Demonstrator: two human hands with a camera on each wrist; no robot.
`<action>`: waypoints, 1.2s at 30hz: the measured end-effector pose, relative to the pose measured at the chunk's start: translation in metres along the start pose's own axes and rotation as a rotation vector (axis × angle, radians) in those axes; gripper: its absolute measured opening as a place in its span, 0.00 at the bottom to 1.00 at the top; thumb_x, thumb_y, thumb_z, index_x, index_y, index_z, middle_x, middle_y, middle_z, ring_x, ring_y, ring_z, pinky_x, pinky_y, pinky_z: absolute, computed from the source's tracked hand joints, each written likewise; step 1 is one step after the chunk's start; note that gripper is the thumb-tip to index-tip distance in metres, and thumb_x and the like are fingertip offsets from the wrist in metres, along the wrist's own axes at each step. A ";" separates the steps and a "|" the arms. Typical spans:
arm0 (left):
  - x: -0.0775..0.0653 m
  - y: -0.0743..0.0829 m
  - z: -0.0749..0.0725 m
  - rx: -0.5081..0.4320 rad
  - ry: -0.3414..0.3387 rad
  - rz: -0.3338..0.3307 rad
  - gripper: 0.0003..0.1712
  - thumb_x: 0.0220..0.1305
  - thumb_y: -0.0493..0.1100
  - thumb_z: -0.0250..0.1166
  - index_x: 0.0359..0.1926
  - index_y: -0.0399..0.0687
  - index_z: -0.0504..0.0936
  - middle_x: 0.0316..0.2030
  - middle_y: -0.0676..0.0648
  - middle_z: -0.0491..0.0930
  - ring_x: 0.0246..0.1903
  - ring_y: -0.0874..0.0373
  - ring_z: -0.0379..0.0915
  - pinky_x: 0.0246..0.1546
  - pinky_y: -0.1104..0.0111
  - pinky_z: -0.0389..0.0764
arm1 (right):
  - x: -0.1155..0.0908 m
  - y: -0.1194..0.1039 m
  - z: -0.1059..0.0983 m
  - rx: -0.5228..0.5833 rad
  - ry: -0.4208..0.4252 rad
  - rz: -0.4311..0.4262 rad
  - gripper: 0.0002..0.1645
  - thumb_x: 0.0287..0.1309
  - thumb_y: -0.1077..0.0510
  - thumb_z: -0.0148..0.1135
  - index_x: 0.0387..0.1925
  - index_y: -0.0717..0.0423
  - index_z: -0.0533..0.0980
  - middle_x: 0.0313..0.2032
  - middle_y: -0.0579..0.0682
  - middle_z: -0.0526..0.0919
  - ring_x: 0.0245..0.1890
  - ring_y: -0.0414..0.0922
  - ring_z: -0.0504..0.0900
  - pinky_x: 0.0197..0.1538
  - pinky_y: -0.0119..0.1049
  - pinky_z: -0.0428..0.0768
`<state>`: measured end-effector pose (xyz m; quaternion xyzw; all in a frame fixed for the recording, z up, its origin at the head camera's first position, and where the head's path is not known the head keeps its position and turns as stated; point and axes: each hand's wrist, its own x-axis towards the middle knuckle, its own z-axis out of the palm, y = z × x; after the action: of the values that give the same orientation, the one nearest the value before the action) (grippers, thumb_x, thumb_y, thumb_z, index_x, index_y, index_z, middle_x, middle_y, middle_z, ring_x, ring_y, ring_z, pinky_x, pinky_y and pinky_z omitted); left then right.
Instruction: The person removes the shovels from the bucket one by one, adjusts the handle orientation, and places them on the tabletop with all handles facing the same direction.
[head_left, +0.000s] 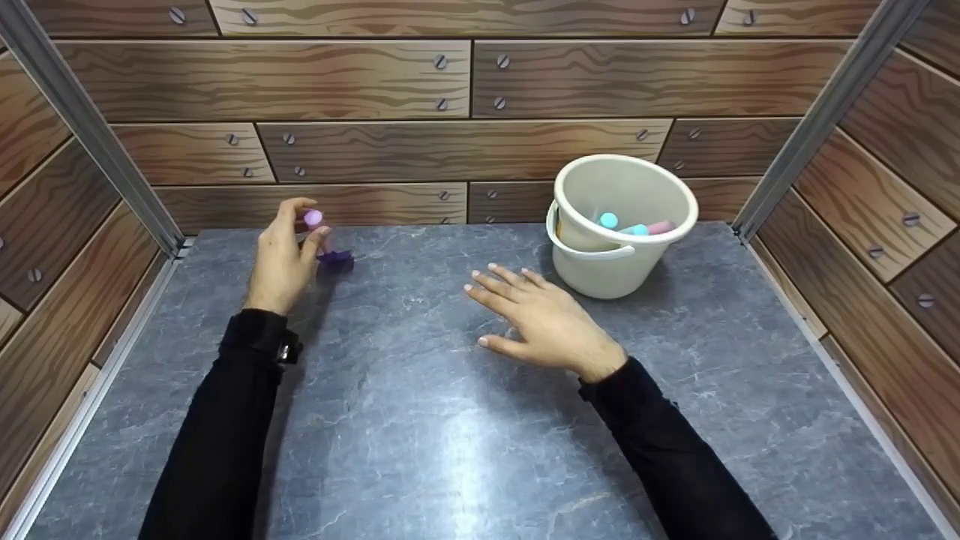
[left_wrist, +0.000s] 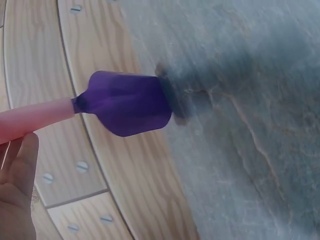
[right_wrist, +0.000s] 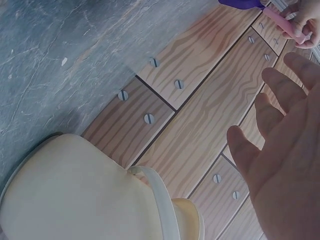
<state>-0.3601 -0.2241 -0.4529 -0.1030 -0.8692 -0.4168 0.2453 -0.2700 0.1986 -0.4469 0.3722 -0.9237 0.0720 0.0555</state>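
Note:
My left hand (head_left: 279, 259) holds a toy shovel (head_left: 337, 260) by its pink handle, near the far left of the grey table. The purple blade (left_wrist: 131, 104) points down, its tip close to the table; whether it touches I cannot tell. Over the middle of the table is my right hand (head_left: 551, 322), palm down, fingers spread and holding nothing. Just beyond that hand stands a cream bucket (head_left: 606, 276) with its handle lowered at the front. Inside the bucket show light blue (head_left: 608, 220) and pink handle ends (head_left: 661, 226); their lower parts are hidden.
Wood-patterned panels (head_left: 360, 79) wall the back and both sides. Metal posts (head_left: 817, 112) rise at the back corners, and a metal strip (head_left: 97, 397) edges the table on the left. The grey marbled tabletop (head_left: 390, 420) stretches toward me.

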 end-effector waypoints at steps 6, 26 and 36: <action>-0.007 0.003 -0.006 0.044 -0.016 0.048 0.23 0.88 0.39 0.67 0.76 0.34 0.80 0.67 0.31 0.86 0.70 0.33 0.87 0.73 0.42 0.91 | 0.000 0.000 0.000 -0.004 0.001 -0.007 0.49 0.86 0.27 0.60 0.95 0.40 0.63 0.94 0.47 0.64 0.96 0.55 0.59 0.96 0.67 0.62; -0.029 -0.006 -0.008 0.226 -0.178 0.102 0.12 0.84 0.31 0.70 0.62 0.31 0.87 0.58 0.31 0.89 0.59 0.32 0.90 0.65 0.39 0.92 | 0.001 -0.001 -0.001 0.005 -0.026 0.007 0.49 0.86 0.27 0.60 0.95 0.39 0.62 0.94 0.47 0.64 0.96 0.55 0.60 0.96 0.68 0.62; -0.039 -0.017 -0.007 0.291 -0.304 0.120 0.12 0.70 0.24 0.73 0.53 0.29 0.89 0.53 0.31 0.90 0.50 0.35 0.90 0.59 0.40 0.94 | 0.000 0.001 0.001 -0.015 -0.028 0.001 0.50 0.85 0.25 0.60 0.95 0.39 0.62 0.93 0.49 0.67 0.95 0.56 0.64 0.96 0.66 0.64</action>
<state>-0.3308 -0.2394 -0.4801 -0.1800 -0.9394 -0.2513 0.1480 -0.2710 0.1988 -0.4477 0.3724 -0.9250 0.0601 0.0450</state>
